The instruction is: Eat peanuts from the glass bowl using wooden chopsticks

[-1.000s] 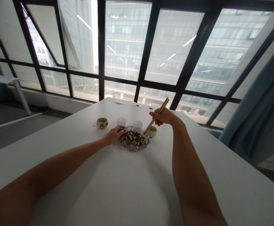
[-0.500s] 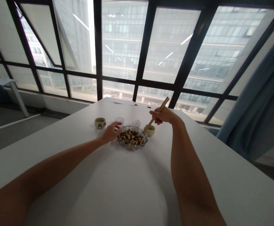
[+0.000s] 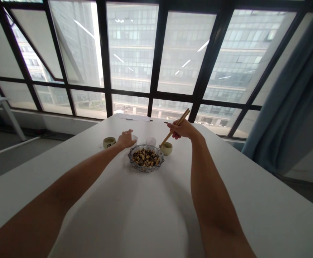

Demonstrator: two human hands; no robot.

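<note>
A clear glass bowl (image 3: 145,167) full of mixed nuts and seeds (image 3: 145,157) sits mid-table. My right hand (image 3: 181,129) grips wooden chopsticks (image 3: 173,129), whose tips are between the bowl's right rim and a small pale green cup (image 3: 167,148). Something small and dark appears at the tips, too small to name. My left hand (image 3: 125,139), fingers apart, is beside a translucent cup (image 3: 134,140) behind the bowl; whether they touch is unclear. Another translucent cup (image 3: 150,141) stands right of that one.
A green cup with dark lettering (image 3: 109,142) stands left of my left hand on the white table (image 3: 151,215). Papers (image 3: 133,117) and small dark discs lie at the far edge. Windows are beyond, a blue curtain (image 3: 282,107) at right.
My left hand has moved from the bowl's left rim to the translucent cup behind it. The chopstick tips have shifted slightly off the bowl's rim toward the green cup. The view has shifted a little.
</note>
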